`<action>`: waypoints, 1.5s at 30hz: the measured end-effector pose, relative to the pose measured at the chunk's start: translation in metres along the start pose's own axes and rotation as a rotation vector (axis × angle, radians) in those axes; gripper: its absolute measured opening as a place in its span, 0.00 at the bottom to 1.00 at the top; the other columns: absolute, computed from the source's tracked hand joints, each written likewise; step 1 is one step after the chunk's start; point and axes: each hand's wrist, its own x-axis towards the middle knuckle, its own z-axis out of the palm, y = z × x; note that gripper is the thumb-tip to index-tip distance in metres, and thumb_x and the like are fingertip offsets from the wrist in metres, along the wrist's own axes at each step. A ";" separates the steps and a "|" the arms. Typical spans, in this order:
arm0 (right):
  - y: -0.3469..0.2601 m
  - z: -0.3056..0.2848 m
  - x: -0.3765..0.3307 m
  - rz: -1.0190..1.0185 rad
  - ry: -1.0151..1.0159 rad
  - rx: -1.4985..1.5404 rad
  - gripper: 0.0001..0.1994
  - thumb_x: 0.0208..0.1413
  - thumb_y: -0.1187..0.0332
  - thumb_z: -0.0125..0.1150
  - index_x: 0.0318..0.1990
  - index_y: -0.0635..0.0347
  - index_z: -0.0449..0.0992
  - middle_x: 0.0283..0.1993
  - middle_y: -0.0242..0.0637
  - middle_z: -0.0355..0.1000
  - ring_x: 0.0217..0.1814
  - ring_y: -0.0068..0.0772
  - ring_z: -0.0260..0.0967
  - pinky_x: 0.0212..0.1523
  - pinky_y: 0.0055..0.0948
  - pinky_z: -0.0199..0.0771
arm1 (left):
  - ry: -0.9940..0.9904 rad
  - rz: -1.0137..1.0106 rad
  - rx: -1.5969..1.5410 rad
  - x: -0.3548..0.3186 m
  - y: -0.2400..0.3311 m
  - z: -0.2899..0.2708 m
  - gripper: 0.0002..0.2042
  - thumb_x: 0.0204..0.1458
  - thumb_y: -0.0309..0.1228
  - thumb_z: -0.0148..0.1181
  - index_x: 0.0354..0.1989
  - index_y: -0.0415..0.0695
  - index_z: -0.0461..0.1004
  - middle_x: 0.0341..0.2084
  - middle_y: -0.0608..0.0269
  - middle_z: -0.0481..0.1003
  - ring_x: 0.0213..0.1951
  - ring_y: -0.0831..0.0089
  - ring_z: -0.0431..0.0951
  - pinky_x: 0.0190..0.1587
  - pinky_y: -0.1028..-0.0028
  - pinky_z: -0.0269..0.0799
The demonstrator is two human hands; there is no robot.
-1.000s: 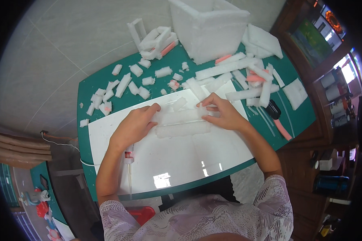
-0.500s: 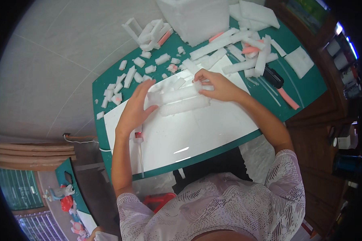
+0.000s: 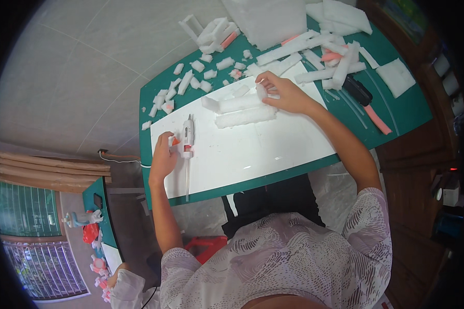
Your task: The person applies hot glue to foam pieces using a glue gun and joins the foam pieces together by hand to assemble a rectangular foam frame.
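Near the left side of the white board (image 3: pixel 232 159), my left hand (image 3: pixel 163 158) has its fingers curled round the handle of a white glue gun (image 3: pixel 188 135). A clear glue stick (image 3: pixel 187 180) sticks out of the gun's back end, and its nozzle points away from me. My right hand (image 3: pixel 288 97) pinches a short upright foam block (image 3: pixel 262 92) at the right end of a white foam strip (image 3: pixel 237 104). Another short foam block (image 3: pixel 210 104) stands at that strip's left end. A second foam strip (image 3: pixel 246 117) lies along the near side.
Small foam chunks (image 3: pixel 184 82) are scattered over the green table (image 3: pixel 154 85) at the far left. Foam strips (image 3: pixel 340 67) pile up at the right beside a black-handled tool (image 3: pixel 358 90). A large foam block (image 3: pixel 273 26) stands at the back. Another person's sleeve (image 3: pixel 129 288) shows lower left.
My left hand has left the foam strip, moved down and left, and closed on the glue gun. My right hand stays at the strip's right end. The whole view has shifted slightly.
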 end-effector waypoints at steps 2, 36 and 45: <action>-0.002 -0.003 -0.003 -0.007 0.057 -0.005 0.28 0.53 0.75 0.66 0.61 0.51 0.64 0.51 0.47 0.73 0.56 0.40 0.74 0.61 0.34 0.74 | 0.007 0.020 -0.038 -0.001 0.006 0.005 0.26 0.41 0.11 0.52 0.54 0.37 0.66 0.56 0.42 0.68 0.59 0.42 0.69 0.58 0.59 0.70; -0.010 -0.002 -0.001 0.140 0.088 -0.045 0.28 0.52 0.75 0.67 0.60 0.53 0.66 0.49 0.44 0.74 0.55 0.38 0.75 0.64 0.36 0.72 | 0.059 -0.376 -0.872 0.014 0.060 0.002 0.13 0.59 0.34 0.61 0.45 0.37 0.78 0.40 0.55 0.82 0.36 0.71 0.83 0.33 0.75 0.70; -0.003 -0.003 -0.002 0.114 0.065 -0.034 0.28 0.52 0.77 0.68 0.61 0.53 0.66 0.50 0.47 0.75 0.56 0.40 0.75 0.63 0.35 0.74 | 0.118 -0.383 -0.895 0.024 0.061 0.020 0.14 0.58 0.34 0.60 0.46 0.37 0.78 0.33 0.60 0.81 0.33 0.75 0.80 0.34 0.75 0.69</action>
